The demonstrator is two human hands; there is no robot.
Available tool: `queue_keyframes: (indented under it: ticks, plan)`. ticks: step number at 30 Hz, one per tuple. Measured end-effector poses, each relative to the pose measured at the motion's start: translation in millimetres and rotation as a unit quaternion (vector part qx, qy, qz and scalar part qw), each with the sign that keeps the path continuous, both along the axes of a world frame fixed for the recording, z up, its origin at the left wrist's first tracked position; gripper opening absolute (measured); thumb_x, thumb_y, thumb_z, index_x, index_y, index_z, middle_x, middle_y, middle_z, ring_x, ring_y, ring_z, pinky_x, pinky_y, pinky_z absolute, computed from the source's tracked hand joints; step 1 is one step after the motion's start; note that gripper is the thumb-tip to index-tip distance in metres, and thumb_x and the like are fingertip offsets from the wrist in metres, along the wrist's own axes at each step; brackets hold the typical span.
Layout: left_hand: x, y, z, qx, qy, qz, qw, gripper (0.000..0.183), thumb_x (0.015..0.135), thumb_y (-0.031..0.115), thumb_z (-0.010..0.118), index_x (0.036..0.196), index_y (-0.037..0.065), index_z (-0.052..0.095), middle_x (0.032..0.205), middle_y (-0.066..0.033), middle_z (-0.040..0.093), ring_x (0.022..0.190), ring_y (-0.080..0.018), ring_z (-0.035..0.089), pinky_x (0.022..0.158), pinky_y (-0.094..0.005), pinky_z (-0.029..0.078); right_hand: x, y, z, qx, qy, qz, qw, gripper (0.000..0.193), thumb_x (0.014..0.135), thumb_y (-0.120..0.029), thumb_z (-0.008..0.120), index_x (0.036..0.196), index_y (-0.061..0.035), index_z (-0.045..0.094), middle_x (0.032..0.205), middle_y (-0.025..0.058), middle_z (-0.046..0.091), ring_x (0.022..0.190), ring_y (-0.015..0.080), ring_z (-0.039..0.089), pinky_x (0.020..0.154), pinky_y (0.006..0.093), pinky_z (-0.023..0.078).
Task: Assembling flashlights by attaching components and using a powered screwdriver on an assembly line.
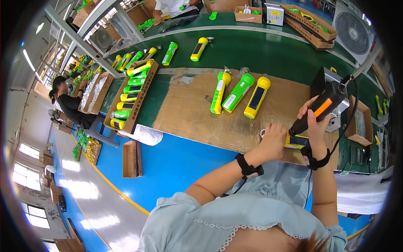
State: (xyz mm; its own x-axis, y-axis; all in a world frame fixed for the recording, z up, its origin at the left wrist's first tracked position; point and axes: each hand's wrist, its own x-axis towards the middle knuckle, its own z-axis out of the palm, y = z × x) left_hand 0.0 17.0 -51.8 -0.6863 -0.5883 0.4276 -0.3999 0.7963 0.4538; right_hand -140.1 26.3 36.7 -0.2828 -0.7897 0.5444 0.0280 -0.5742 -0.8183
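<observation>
My right hand (315, 122) is wrapped round a black electric screwdriver (325, 107) with an orange stripe. The tool slants down to the left, and its tip is at a yellow flashlight (297, 141) with a dark panel. That flashlight lies on the cardboard sheet (187, 113). My left hand (273, 140) closes over its left end, so that end is hidden. Farther left on the sheet lie a yellow-green flashlight (220, 92), a green flashlight (238, 93) and a yellow flashlight (257, 98), their clear lens parts at the far ends.
A long carton (142, 97) of flashlights stands at the left. More flashlights lie on the green conveyor (235, 46). A metal box (334, 119) and a parts carton (364, 126) flank my right hand. The screwdriver's cable (349, 119) hangs there. Co-workers sit beyond the belt and at far left.
</observation>
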Motion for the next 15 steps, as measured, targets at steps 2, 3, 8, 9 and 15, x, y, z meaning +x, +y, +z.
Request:
queue_keyframes:
  ticks: [2,3,8,9,15]
  plan:
    - [-0.4,-0.8,3.6,-0.003,-0.006,-0.003,1.000,0.052,0.054,0.008,0.070,0.101,-0.002,0.048,0.098,-0.0183,0.047,0.099,-0.0342,0.046,0.091,-0.0456,0.031,-5.0,1.4,2.2,-0.014,-0.001,0.012,1.000,0.031,0.078,0.005,0.053,0.106,-0.0019,0.042,0.074,0.0099,0.054,0.062,0.0165,0.056,0.058,0.0286,0.048]
    - [-0.6,1.9,5.4,-0.002,-0.012,0.003,1.000,0.050,0.055,0.009,0.069,0.100,-0.002,0.049,0.097,-0.0175,0.047,0.098,-0.0336,0.046,0.090,-0.0453,0.031,-7.3,2.9,4.8,-0.007,-0.009,0.016,1.000,0.031,0.078,0.006,0.053,0.106,-0.0020,0.042,0.075,0.0101,0.054,0.063,0.0169,0.056,0.058,0.0290,0.048]
    - [1.7,12.6,10.8,-0.055,-0.058,0.070,0.994,0.045,0.057,0.010,0.067,0.098,0.000,0.051,0.094,-0.0150,0.049,0.094,-0.0311,0.048,0.088,-0.0436,0.032,-14.3,8.8,56.3,-0.113,-0.048,-0.003,0.992,0.040,0.084,-0.021,0.060,0.115,-0.0044,0.041,0.081,0.0087,0.052,0.068,0.0190,0.054,0.065,0.0333,0.048]
    - [2.0,16.4,11.6,-0.058,-0.082,0.101,0.990,0.044,0.058,0.012,0.068,0.097,0.001,0.051,0.093,-0.0147,0.049,0.093,-0.0302,0.048,0.086,-0.0430,0.033,-24.7,13.6,64.8,-0.128,-0.067,0.005,0.990,0.045,0.083,-0.027,0.062,0.116,-0.0046,0.041,0.081,0.0083,0.050,0.067,0.0187,0.053,0.064,0.0331,0.047]
    - [-28.9,-8.2,12.3,-0.019,-0.223,0.223,0.949,0.050,0.061,0.030,0.076,0.096,0.003,0.053,0.091,-0.0108,0.051,0.091,-0.0262,0.049,0.080,-0.0387,0.035,-71.9,64.4,66.2,-0.095,-0.052,-0.039,0.993,0.060,0.078,-0.042,0.067,0.113,-0.0048,0.035,0.078,0.0084,0.047,0.061,0.0173,0.050,0.057,0.0290,0.045]
